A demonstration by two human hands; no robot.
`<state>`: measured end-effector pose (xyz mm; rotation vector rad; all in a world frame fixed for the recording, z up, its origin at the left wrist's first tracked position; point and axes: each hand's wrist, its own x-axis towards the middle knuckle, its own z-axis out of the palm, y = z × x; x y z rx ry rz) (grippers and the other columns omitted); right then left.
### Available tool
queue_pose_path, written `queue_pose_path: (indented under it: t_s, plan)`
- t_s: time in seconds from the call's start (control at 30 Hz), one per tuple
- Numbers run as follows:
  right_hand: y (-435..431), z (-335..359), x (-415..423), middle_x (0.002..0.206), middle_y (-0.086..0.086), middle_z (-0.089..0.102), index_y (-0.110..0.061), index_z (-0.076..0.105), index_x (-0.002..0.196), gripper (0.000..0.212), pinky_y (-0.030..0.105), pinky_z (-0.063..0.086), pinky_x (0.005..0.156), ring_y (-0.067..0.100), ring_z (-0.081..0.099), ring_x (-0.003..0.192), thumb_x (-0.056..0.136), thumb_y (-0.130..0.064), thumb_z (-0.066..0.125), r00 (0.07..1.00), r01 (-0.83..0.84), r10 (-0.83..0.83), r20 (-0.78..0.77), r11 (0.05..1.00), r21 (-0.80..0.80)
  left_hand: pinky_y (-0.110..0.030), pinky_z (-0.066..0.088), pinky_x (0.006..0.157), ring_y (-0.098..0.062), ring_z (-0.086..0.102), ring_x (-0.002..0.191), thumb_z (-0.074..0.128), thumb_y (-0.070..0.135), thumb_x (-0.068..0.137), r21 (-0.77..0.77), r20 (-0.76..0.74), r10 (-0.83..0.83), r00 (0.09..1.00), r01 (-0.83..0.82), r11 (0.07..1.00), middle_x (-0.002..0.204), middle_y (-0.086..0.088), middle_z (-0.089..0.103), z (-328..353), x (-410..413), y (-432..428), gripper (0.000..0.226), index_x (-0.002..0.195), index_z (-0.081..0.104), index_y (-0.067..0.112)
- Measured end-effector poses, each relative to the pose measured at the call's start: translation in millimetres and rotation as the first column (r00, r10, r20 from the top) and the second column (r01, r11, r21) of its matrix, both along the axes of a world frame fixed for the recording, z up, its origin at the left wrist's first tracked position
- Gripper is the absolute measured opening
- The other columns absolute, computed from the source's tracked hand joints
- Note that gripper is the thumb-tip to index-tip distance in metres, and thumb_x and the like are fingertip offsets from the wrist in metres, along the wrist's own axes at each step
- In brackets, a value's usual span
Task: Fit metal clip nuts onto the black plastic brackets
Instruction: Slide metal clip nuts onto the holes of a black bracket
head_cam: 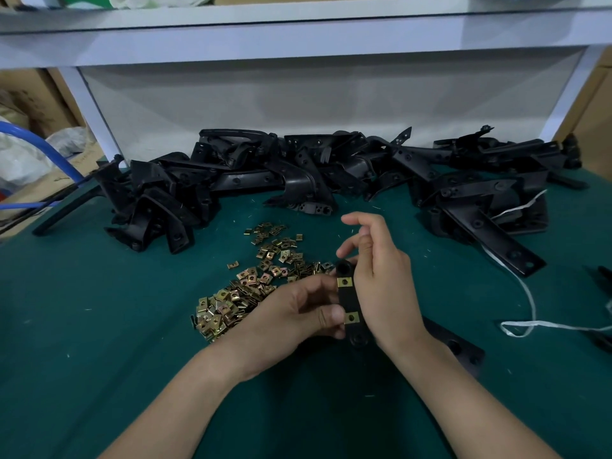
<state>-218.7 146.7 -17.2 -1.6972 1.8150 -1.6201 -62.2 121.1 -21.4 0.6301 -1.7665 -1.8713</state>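
A work table covered in a green mat (pixel 99 326) is seen beneath a white shelf frame (pixel 298 41). Along the far side of the mat a pile of black plastic brackets (pixel 298 173) is spread from left to right. Nearer, left of centre, a heap of clip nuts (pixel 251 286), brass-coloured, is scattered on the mat. In front of that heap, above the mat, a held bracket (pixel 349 301) is kept upright between both hands. It is grasped by the left hand (pixel 291 313), whose fingers are curled round its left edge, with the thumb pressed just beside the lower nut. The right hand (pixel 381 283) is laid against its right edge, with the thumb at its top end and the index finger lifted clear; whether its other fingers are closed on the bracket cannot be told. A white string (pixel 530 313) is trailed across the mat on the right. Two clip nuts (pixel 344 282) are seated on the held bracket, one near the top, one lower down
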Motion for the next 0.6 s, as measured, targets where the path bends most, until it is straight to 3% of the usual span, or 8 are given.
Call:
queue_pose_path:
  t_s: [0.17,0.37,0.6]
  plan:
    - [0.8,1.0,0.1,0.085,-0.013,0.061,-0.034,0.049,0.124,0.035,0.014,0.042,0.066,0.005,0.058,0.074,0.104,-0.008,0.037,0.995,-0.027,0.026,-0.094,1.0,-0.002,-0.035,0.055,0.089,-0.033,0.058,0.099,0.048,0.019,0.098,0.16,-0.079,0.051,0.996,-0.038,0.986,0.107,-0.022,0.065,0.3,-0.8,-0.2,0.029,0.11,0.062,-0.003]
    - [1.9,0.8,2.4,0.087,-0.015,0.06,-0.039,0.047,0.124,0.031,0.007,0.041,0.069,0.002,0.062,0.082,0.106,-0.018,0.034,0.99,-0.065,0.063,-0.125,0.998,-0.011,-0.04,0.054,0.094,-0.033,0.062,0.102,0.045,0.018,0.099,0.195,-0.099,0.062,0.993,-0.042,0.98,0.105,-0.019,0.068,1.2,-1.4,0.5,0.027,0.1,0.068,0.005]
    - [4.0,1.6,5.8,0.087,-0.014,0.059,-0.038,0.047,0.126,0.033,0.024,0.047,0.07,0.007,0.063,0.081,0.102,-0.02,0.031,0.982,-0.108,0.102,-0.157,0.994,-0.03,-0.044,0.051,0.099,-0.025,0.067,0.099,0.047,0.019,0.097,0.193,-0.104,0.042,0.994,-0.022,0.981,0.099,-0.013,0.071,1.6,0.2,0.4,0.03,0.086,0.075,0.016]
